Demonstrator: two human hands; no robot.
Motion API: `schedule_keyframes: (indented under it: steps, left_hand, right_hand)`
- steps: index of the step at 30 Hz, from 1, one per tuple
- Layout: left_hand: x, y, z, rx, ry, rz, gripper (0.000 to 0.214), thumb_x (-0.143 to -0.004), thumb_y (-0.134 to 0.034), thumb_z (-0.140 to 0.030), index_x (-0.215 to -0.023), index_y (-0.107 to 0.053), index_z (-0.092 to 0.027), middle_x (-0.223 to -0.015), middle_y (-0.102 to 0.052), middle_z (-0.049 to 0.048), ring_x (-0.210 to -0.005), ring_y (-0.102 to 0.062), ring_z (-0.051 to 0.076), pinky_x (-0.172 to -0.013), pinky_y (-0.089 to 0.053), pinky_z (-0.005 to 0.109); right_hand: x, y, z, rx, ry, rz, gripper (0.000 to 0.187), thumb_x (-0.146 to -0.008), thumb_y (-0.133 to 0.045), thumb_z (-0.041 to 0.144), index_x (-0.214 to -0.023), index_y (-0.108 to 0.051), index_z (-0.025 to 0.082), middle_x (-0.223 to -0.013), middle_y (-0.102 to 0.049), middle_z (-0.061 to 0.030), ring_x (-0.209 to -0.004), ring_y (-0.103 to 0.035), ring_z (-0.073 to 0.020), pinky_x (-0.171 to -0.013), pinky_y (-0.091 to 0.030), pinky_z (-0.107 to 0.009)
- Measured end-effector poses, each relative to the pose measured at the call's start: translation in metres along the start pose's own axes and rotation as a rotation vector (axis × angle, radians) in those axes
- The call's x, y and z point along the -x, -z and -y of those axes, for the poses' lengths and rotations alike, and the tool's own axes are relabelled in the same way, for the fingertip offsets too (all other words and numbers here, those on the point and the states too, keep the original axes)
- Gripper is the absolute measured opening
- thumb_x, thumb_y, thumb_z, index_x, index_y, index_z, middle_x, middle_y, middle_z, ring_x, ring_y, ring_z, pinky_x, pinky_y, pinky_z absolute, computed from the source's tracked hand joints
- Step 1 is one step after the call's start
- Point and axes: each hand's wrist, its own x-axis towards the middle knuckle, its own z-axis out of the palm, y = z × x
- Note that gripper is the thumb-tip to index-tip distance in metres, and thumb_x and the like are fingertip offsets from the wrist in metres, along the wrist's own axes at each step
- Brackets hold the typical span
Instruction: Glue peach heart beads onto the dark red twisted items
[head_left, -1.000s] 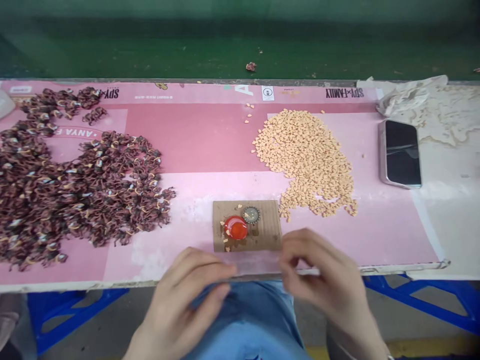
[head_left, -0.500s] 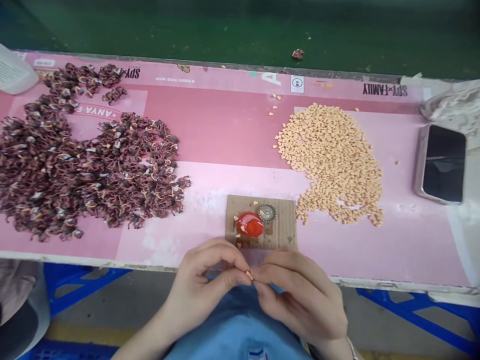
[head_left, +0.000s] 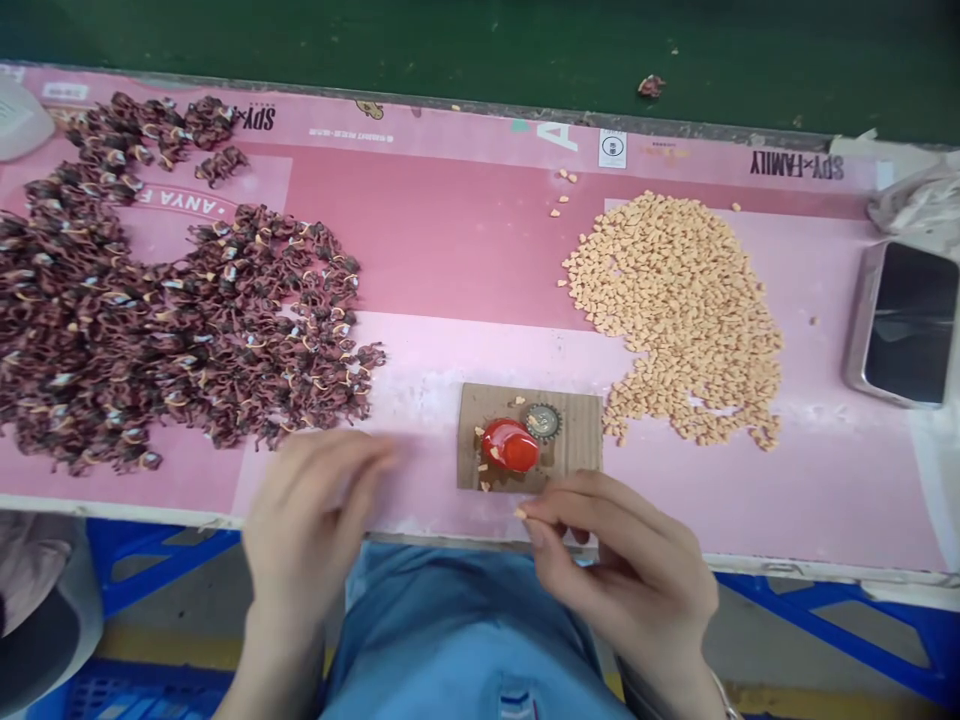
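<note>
Near the front edge of the table, my right hand (head_left: 622,570) pinches a small tan piece (head_left: 520,513) between thumb and forefinger. My left hand (head_left: 315,520) is off to the left, smeared by motion, with its fingers stretched out and nothing visible in them. It is nearest to a large pile of small dark-brown and maroon figure-like pieces (head_left: 277,340) with pale bits on them. In front of my hands lies a wooden board (head_left: 577,425), which carries a glossy red blob (head_left: 510,445), a bottle cap (head_left: 543,421) and a few tan crumbs.
A heap of tan pieces (head_left: 675,310) spreads over the right side of the pink printed table cover (head_left: 450,240). Farther right are a phone (head_left: 911,325) and crumpled clear plastic (head_left: 907,205). A white container (head_left: 22,120) stands far left. Behind runs a green surface (head_left: 450,50).
My hands have come apart. The left has swung left toward the dark pile, while the right keeps the tan piece and has moved slightly right and up.
</note>
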Motion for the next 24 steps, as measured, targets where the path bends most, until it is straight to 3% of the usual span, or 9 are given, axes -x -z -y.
schedule_keyframes:
  steps: [3, 6, 15, 21, 24]
  left_hand:
    - [0.003, 0.004, 0.032, -0.278, 0.061, -0.063, 0.026, -0.102, -0.071, -0.020, -0.126, -0.076, -0.026, -0.111, -0.074, 0.0095, -0.104, -0.070, 0.030, -0.092, -0.052, 0.044]
    - [0.003, 0.005, 0.048, -0.325, 0.019, -0.028, 0.032, -0.100, -0.075, -0.023, -0.132, -0.074, -0.027, -0.108, -0.072, 0.0114, -0.100, -0.070, 0.032, -0.085, -0.053, 0.046]
    - [-0.005, 0.016, 0.045, -0.292, -0.034, 0.041, 0.011, -0.102, -0.072, -0.026, -0.112, -0.074, -0.025, -0.110, -0.079, 0.0092, -0.100, -0.075, 0.031, -0.088, -0.056, 0.048]
    - [-0.008, 0.012, 0.053, -0.313, -0.122, -0.056, 0.006, -0.102, -0.072, -0.028, -0.105, -0.075, -0.024, -0.096, -0.083, 0.0023, -0.084, -0.073, 0.022, -0.081, -0.057, 0.037]
    - [0.000, 0.016, 0.057, -0.265, -0.060, -0.118, 0.008, -0.097, -0.077, -0.028, -0.104, -0.077, -0.023, -0.093, -0.082, -0.0006, -0.079, -0.071, 0.019, -0.077, -0.057, 0.035]
  right_hand:
    - [0.001, 0.005, -0.007, 0.058, -0.018, -0.041, 0.017, -0.093, -0.069, 0.005, -0.093, -0.069, 0.022, -0.079, -0.073, 0.0010, -0.060, -0.065, -0.0094, -0.053, -0.055, -0.018]
    - [0.000, 0.010, -0.015, 0.140, -0.007, -0.080, 0.015, -0.094, -0.071, 0.007, -0.093, -0.070, 0.022, -0.080, -0.073, 0.0008, -0.060, -0.062, -0.0082, -0.053, -0.053, -0.018]
    - [-0.009, 0.007, -0.026, 0.266, 0.051, -0.081, 0.014, -0.096, -0.069, 0.009, -0.093, -0.069, 0.022, -0.081, -0.075, -0.0010, -0.061, -0.065, -0.0099, -0.047, -0.048, -0.020]
    - [-0.010, 0.005, -0.028, 0.307, 0.061, -0.086, 0.016, -0.096, -0.069, 0.008, -0.092, -0.069, 0.023, -0.082, -0.076, -0.0008, -0.063, -0.068, -0.0113, -0.049, -0.051, -0.021]
    - [-0.011, 0.004, -0.027, 0.309, 0.077, -0.087, 0.016, -0.096, -0.069, 0.008, -0.092, -0.069, 0.023, -0.082, -0.076, -0.0007, -0.062, -0.069, -0.0114, -0.047, -0.050, -0.021]
